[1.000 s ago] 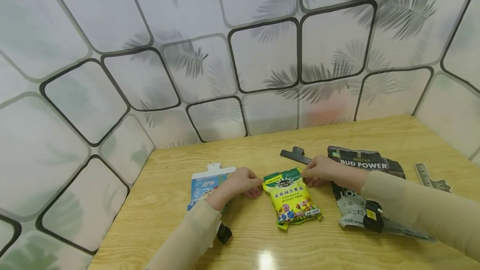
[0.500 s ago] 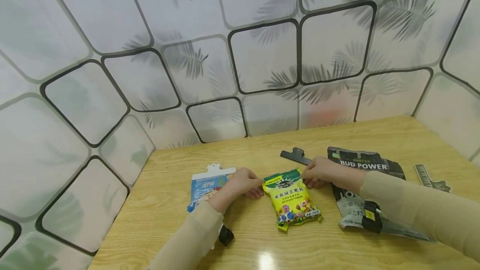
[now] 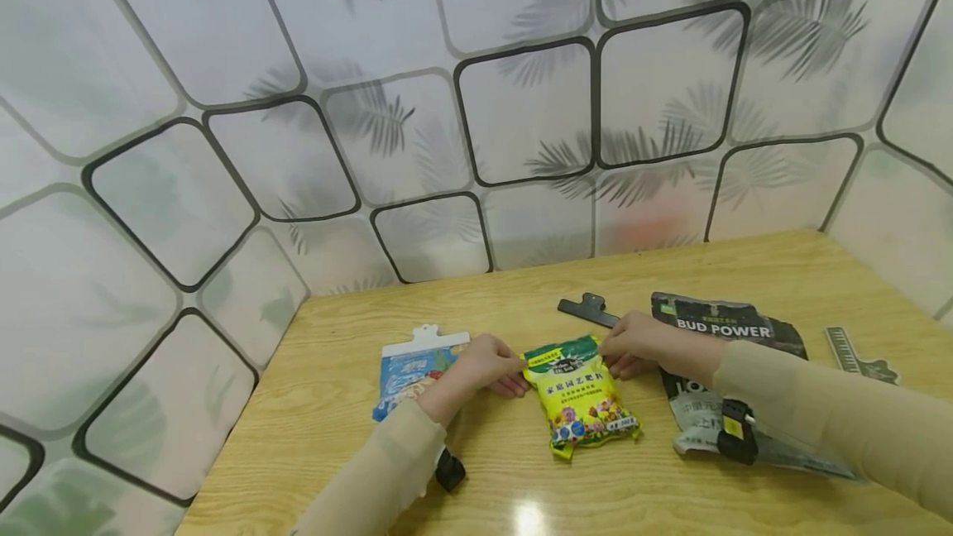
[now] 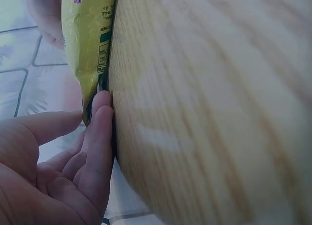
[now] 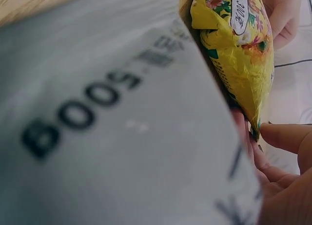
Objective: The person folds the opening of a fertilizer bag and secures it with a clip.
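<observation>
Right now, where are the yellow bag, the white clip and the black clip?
Yellow bag (image 3: 581, 395): head view, middle of its printed front.
White clip (image 3: 426, 344): head view, middle of its bar.
Black clip (image 3: 586, 310): head view, on its long bar.

The packet (image 3: 581, 395) lies on the table (image 3: 320, 420), bag (image 3: 402, 372) to its left, pouch (image 3: 691, 404) right.

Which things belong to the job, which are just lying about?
In the job:
yellow-green packet, pinched at its top corners
left hand
right hand

Apparently just lying about:
blue packet
white clip on it
black clip
black-and-grey bag
grey clip, far right
</observation>
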Demonstrator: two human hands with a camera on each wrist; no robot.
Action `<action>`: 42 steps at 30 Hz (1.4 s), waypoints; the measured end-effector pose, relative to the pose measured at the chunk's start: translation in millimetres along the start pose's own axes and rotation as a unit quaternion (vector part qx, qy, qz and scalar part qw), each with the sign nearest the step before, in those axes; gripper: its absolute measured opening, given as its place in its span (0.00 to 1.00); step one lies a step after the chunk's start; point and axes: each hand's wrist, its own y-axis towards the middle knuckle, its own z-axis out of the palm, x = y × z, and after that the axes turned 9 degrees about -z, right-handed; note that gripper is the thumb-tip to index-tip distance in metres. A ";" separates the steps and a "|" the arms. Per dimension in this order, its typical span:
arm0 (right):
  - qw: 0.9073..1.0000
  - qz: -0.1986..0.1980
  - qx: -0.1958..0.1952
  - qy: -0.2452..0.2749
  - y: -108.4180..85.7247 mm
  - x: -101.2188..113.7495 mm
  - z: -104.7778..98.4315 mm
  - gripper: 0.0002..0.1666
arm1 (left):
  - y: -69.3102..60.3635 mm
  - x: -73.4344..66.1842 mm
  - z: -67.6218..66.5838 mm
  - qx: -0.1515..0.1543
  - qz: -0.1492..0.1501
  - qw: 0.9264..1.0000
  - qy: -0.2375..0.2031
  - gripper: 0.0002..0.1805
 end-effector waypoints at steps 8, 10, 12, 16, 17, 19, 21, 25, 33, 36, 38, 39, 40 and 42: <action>1.000 0.011 -0.001 0.011 -2.0 3.5 2.5 0.22 | -0.9 1.1 1.3 -0.005 -0.020 0.999 -0.034 0.11; 1.000 0.013 -0.002 0.011 -1.5 3.2 2.8 0.22 | -0.4 1.4 2.5 -0.008 -0.023 0.999 -0.045 0.11; 1.000 0.014 -0.001 0.011 -0.8 2.4 2.8 0.23 | 0.2 1.6 4.0 -0.011 -0.026 0.998 -0.055 0.10; 1.000 0.012 -0.001 0.014 -0.5 1.5 2.8 0.22 | 2.0 3.2 6.1 -0.017 -0.027 0.997 -0.073 0.09; 1.000 0.010 0.000 0.014 -0.9 1.6 2.7 0.22 | 2.2 3.6 6.5 -0.018 -0.027 0.996 -0.078 0.09; 1.000 0.007 -0.001 0.015 -1.9 2.1 2.7 0.22 | 2.8 4.5 6.9 -0.018 -0.028 0.996 -0.084 0.09; 1.000 0.005 0.000 0.014 -2.9 2.7 2.5 0.22 | 2.9 5.0 7.1 -0.017 -0.029 0.995 -0.089 0.09; 1.000 0.005 0.000 0.013 -4.3 4.3 2.4 0.21 | 3.1 6.9 7.2 -0.016 -0.029 0.995 -0.098 0.09; 1.000 0.016 0.004 0.022 -2.7 3.4 1.2 0.22 | 0.2 7.9 6.1 -0.008 -0.030 0.993 -0.114 0.11; 0.999 0.018 0.003 0.030 -1.2 1.6 0.8 0.22 | -0.3 6.6 5.3 -0.005 -0.033 0.992 -0.118 0.12; 0.999 0.017 0.003 0.035 -0.6 0.2 0.7 0.22 | -0.4 5.8 5.2 -0.005 -0.036 0.992 -0.120 0.12; 0.999 0.015 0.004 0.037 -0.6 -0.4 0.7 0.22 | -0.5 5.4 5.1 -0.005 -0.038 0.992 -0.121 0.12; 0.999 0.014 0.004 0.038 -0.6 -0.6 0.6 0.22 | -0.4 5.1 4.9 -0.005 -0.038 0.992 -0.120 0.11; 0.999 0.013 0.004 0.040 -0.7 -0.9 0.3 0.23 | 0.0 4.8 4.4 -0.005 -0.039 0.992 -0.119 0.10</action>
